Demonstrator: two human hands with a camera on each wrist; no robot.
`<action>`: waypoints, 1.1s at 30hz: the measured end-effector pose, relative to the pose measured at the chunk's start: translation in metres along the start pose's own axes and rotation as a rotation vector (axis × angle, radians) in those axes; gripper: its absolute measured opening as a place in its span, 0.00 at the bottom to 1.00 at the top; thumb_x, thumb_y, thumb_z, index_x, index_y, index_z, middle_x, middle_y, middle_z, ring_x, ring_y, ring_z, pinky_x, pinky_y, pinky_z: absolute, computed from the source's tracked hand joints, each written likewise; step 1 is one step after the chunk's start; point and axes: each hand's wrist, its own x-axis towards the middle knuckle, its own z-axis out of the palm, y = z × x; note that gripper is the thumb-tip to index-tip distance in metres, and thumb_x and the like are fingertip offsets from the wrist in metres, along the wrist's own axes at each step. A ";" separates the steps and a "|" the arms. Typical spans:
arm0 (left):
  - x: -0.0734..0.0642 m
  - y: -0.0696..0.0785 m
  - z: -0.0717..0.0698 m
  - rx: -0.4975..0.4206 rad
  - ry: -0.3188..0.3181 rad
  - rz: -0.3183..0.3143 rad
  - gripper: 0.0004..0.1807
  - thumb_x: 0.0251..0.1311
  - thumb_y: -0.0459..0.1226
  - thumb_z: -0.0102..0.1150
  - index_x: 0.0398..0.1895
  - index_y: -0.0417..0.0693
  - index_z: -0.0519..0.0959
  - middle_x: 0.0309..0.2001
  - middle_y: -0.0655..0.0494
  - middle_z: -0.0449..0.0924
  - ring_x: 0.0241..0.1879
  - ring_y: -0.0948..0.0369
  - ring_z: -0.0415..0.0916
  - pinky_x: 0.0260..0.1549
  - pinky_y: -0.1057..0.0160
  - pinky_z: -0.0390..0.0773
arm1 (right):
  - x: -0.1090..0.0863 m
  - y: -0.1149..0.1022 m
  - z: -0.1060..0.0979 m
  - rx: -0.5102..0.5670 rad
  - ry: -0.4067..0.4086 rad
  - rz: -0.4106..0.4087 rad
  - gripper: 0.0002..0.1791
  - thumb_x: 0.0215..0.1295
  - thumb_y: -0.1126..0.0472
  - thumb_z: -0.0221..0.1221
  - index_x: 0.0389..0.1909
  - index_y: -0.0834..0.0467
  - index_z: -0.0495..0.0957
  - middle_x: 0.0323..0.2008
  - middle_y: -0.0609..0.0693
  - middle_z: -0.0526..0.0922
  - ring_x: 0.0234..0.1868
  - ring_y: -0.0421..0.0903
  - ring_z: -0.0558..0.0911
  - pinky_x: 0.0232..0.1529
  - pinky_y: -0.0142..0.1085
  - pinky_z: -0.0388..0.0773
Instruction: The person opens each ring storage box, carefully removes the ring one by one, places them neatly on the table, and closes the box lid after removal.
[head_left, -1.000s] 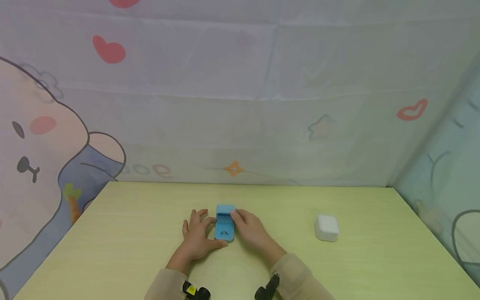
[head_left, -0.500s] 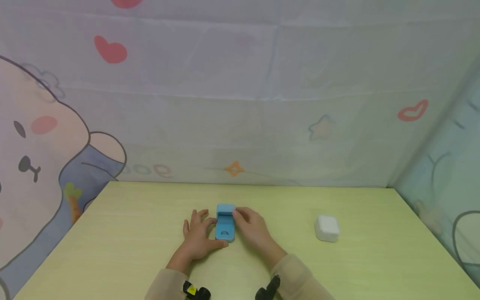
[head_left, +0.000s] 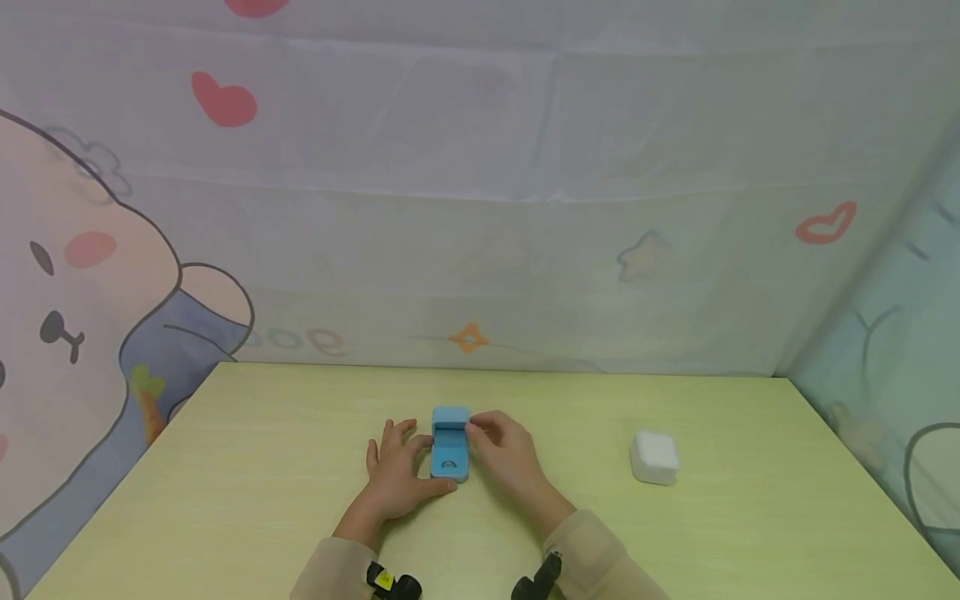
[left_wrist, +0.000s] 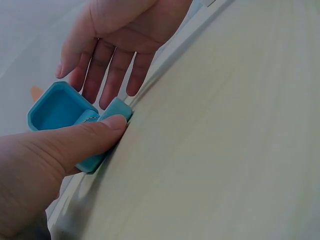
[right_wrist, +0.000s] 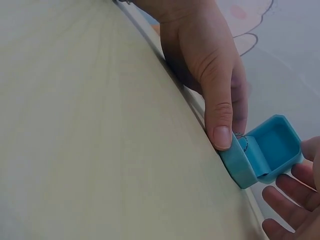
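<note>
A small blue ring box (head_left: 450, 450) stands on the table with its lid raised. In its base slot sits a thin ring (right_wrist: 245, 143), which looks beaded or twisted. My left hand (head_left: 397, 479) grips the base, the thumb along its front and the index finger at its left side; the other left fingers spread away. At the right edge of the lid (left_wrist: 57, 107), my right hand (head_left: 512, 454) pinches with thumb and index finger. Its remaining fingers (right_wrist: 285, 205) reach loosely past the side of the box.
A white rounded cube-shaped box (head_left: 655, 457) stands to the right on the pale wooden table (head_left: 750, 517). Behind the table hangs a printed cloth backdrop (head_left: 480, 167). A dark curved cable (head_left: 910, 467) shows at the far right.
My right thumb has drawn back slightly from over the lid to its right edge, and the right knuckles have risen a little. The left hand and box stay nearly in place.
</note>
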 end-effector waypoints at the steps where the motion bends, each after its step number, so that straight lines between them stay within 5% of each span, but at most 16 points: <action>1: 0.000 0.000 0.000 0.001 0.001 -0.001 0.38 0.43 0.50 0.73 0.56 0.40 0.73 0.70 0.37 0.50 0.72 0.35 0.30 0.63 0.31 0.27 | 0.000 0.000 0.000 0.003 0.000 -0.002 0.17 0.67 0.51 0.55 0.47 0.59 0.79 0.46 0.53 0.83 0.49 0.50 0.81 0.52 0.45 0.77; 33: 0.001 0.000 -0.002 0.003 0.001 -0.002 0.39 0.43 0.51 0.73 0.57 0.38 0.73 0.70 0.37 0.52 0.72 0.35 0.30 0.62 0.30 0.28 | -0.005 -0.020 -0.007 -0.027 0.022 -0.116 0.08 0.64 0.58 0.59 0.39 0.58 0.81 0.37 0.51 0.84 0.40 0.46 0.82 0.41 0.31 0.78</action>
